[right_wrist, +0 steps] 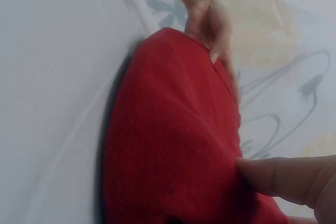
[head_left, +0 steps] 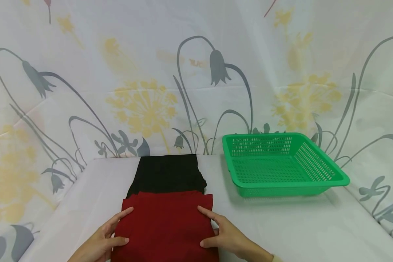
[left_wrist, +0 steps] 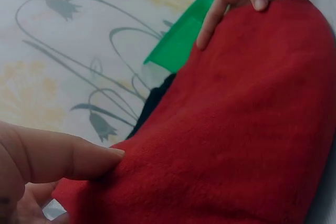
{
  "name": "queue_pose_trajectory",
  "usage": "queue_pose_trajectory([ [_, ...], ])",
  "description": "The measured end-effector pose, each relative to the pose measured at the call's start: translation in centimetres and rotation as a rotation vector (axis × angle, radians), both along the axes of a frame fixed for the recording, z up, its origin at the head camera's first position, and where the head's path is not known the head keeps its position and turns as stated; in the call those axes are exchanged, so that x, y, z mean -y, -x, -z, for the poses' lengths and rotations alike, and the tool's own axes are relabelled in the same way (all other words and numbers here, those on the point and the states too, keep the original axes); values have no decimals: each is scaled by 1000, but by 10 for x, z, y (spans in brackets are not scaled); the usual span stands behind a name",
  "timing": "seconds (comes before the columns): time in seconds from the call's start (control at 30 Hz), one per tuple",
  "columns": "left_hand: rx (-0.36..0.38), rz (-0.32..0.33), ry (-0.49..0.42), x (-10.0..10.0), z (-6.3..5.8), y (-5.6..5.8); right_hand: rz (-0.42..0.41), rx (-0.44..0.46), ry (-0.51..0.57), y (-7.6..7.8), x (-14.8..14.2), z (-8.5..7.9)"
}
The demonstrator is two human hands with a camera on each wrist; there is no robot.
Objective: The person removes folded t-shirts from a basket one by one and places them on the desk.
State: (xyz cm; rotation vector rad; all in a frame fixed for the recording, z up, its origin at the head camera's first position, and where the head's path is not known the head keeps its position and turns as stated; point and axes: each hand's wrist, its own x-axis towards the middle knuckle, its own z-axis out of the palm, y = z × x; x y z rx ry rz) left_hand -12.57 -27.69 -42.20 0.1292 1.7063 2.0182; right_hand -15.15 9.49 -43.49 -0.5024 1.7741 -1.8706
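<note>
A folded red cloth (head_left: 165,225) lies at the front of the white table, its lower part cut off by the frame. My left hand (head_left: 101,238) grips its left side, thumb on top and some fingers hidden under the fabric. On the opposite side my right hand (head_left: 227,234) holds the cloth in the same way, thumb on top. In the left wrist view the red cloth (left_wrist: 220,114) bulges upward between both hands. The right wrist view shows the cloth (right_wrist: 168,129) with a dark gap along its lower edge. Behind it lies a folded black cloth (head_left: 168,173), partly overlapped by the red one.
A green plastic basket (head_left: 285,184) with slotted walls stands at the back right of the white table (head_left: 275,225). Behind the table hangs a white curtain (head_left: 144,65) printed with grey and yellow flowers.
</note>
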Motion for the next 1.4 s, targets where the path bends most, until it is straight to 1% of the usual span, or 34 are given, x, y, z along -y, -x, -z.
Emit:
queue_pose_trajectory([
  [0.17,62,34,-6,4,5,0,13,25,-39,0,-1,4],
  [0.27,77,58,-9,6,8,3,19,49,-56,0,-1,6],
  [0.37,83,65,-8,7,12,6,27,69,-67,1,-2,8],
  [0.47,82,66,-7,8,15,9,42,66,-81,2,-3,9],
  [0.57,86,71,-9,10,16,12,47,63,-86,3,-3,10],
  [0.63,85,74,0,10,15,13,34,63,-78,3,-4,11],
  [0.7,70,73,38,10,13,13,20,44,-96,3,-6,10],
  [0.73,54,70,73,10,12,13,13,29,-112,3,-7,10],
  [0.77,33,62,124,9,10,12,6,5,-135,3,-9,10],
  [0.83,-18,34,257,7,7,11,2,-68,-200,4,-15,8],
  [0.9,-90,7,428,5,3,10,0,-157,-256,5,-23,6],
  [0.93,-144,-3,527,5,1,10,0,-211,-279,6,-27,5],
  [1.0,-262,-18,709,5,-2,10,16,-332,-318,9,-38,1],
  [1.07,-392,-26,858,7,-5,10,47,-464,-347,11,-51,-5],
  [1.1,-460,-38,914,8,-6,10,71,-530,-366,12,-58,-9],
  [1.13,-537,-52,962,11,-8,11,104,-590,-390,14,-66,-14],
  [1.17,-594,-76,996,14,-10,12,139,-654,-416,16,-76,-21],
  [1.23,-754,-149,1036,22,-15,17,218,-766,-470,21,-96,-35],
  [1.33,-1023,-278,1105,38,-27,32,347,-941,-578,30,-131,-61],
  [1.4,-1191,-340,1151,51,-37,45,415,-1089,-662,37,-157,-78],
])
